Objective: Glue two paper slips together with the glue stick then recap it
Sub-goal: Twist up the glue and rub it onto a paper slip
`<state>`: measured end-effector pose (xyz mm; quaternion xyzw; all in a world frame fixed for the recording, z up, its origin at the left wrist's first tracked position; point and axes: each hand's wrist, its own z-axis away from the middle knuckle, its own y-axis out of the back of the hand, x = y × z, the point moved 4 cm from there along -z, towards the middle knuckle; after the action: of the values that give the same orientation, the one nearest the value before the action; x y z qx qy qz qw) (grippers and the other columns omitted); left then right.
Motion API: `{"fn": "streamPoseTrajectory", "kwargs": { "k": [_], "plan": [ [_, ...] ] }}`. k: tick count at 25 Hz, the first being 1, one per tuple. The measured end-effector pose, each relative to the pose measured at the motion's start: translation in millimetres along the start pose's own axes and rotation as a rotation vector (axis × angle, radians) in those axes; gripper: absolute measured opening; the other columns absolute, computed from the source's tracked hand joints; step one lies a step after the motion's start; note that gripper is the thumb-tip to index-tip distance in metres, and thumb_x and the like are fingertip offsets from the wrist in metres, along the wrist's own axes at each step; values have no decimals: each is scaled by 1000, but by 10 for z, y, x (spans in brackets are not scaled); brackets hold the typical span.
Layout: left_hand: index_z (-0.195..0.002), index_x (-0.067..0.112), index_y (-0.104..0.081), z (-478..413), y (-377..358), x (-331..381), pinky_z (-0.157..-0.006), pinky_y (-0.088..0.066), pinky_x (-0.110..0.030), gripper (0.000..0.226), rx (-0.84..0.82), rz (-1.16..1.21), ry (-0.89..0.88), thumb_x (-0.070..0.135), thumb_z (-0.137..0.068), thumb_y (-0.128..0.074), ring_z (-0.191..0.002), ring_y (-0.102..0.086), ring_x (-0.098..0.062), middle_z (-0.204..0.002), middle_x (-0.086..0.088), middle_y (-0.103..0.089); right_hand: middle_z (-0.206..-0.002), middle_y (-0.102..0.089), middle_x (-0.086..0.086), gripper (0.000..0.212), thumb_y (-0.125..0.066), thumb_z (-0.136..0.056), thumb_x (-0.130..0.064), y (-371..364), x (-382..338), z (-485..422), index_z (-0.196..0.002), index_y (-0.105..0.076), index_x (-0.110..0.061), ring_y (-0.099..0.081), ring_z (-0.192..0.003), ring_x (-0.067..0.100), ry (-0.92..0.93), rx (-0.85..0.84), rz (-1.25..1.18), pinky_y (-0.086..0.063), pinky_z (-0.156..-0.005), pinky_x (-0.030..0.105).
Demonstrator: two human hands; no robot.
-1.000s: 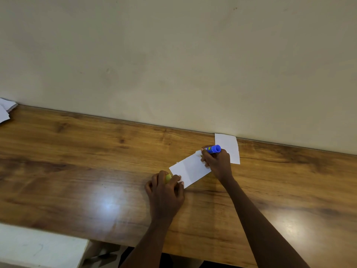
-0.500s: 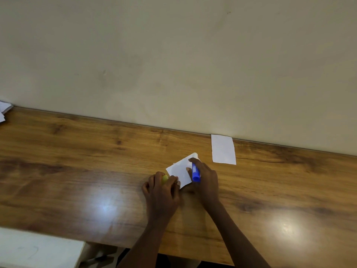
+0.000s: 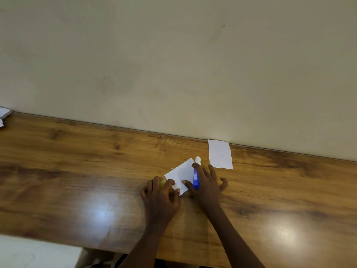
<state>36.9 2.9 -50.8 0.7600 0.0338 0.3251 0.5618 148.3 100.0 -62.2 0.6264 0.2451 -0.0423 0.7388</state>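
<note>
A white paper slip (image 3: 180, 174) lies tilted on the wooden table (image 3: 77, 171). My left hand (image 3: 161, 196) pins its near left corner with the fingertips and keeps a yellow-green cap (image 3: 162, 183) tucked under the fingers. My right hand (image 3: 205, 185) holds a blue glue stick (image 3: 195, 177) lying along the slip's right edge, its white glue end pointing toward the wall. A second white slip (image 3: 220, 154) lies flat further back and to the right, beside the wall and apart from both hands.
A beige wall (image 3: 173, 64) rises straight from the table's far edge. Some white papers (image 3: 3, 115) lie at the far left edge of the view. A white surface (image 3: 38, 252) shows below the table's near edge at bottom left.
My right hand has swept the glue stick back and forth over the slip, from its far end to its near end and now along the right edge. The left hand stays on the corner.
</note>
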Motion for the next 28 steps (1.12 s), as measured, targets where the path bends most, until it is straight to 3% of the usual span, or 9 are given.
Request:
{"fn": "streamPoseTrajectory", "kwargs": {
  "k": [6,10,16,21,25,28],
  "plan": [
    [-89,17,-63,4,6,-30,-78,-44,-42,21,27,39,9,33,-76,-59,-88,-59,-26,-90,-8,-63,-143,-40,-4,59,-56,-77,-53,58,47,89,-129,-35,-33,-26,-136,21,-2,16,-41,-8,-110,51],
    [-87,16,-66,2,32,-7,-75,-46,-44,24,36,35,3,34,-75,-55,-85,-61,-28,-88,-11,-64,-140,-44,-2,55,-57,-80,-45,53,135,236,-128,-38,-28,-35,-130,19,-35,3,-183,-22,-112,48],
    [-98,20,-68,3,20,-4,-79,-44,-47,34,-6,14,11,39,-73,-55,-93,-59,-31,-96,-12,-64,-141,-42,-2,54,-56,-80,-48,97,146,256,-128,-39,-29,-27,-134,22,-50,2,-224,-22,-113,49],
    [-102,17,-64,-4,27,-1,-81,-44,-47,36,-4,28,15,38,-73,-56,-91,-60,-30,-96,-13,-64,-142,-38,-5,56,-65,-77,-32,196,187,102,-125,-36,-37,-21,-136,20,104,-201,-129,-8,-112,52],
    [-103,18,-65,0,21,3,-80,-45,-49,34,-10,13,-4,30,-71,-71,-92,-60,-33,-97,-16,-63,-143,-35,-3,68,-64,-71,-4,290,29,-64,-125,-36,-34,-20,-137,21,275,-402,-40,-13,-112,59],
    [-99,20,-67,16,23,9,-77,-46,-46,34,-4,1,-46,25,-67,-77,-88,-61,-32,-93,-14,-63,-143,-36,-2,65,-62,-71,0,272,-141,-128,-124,-38,-31,-20,-137,21,375,-439,-51,-9,-111,57]
  ]
}}
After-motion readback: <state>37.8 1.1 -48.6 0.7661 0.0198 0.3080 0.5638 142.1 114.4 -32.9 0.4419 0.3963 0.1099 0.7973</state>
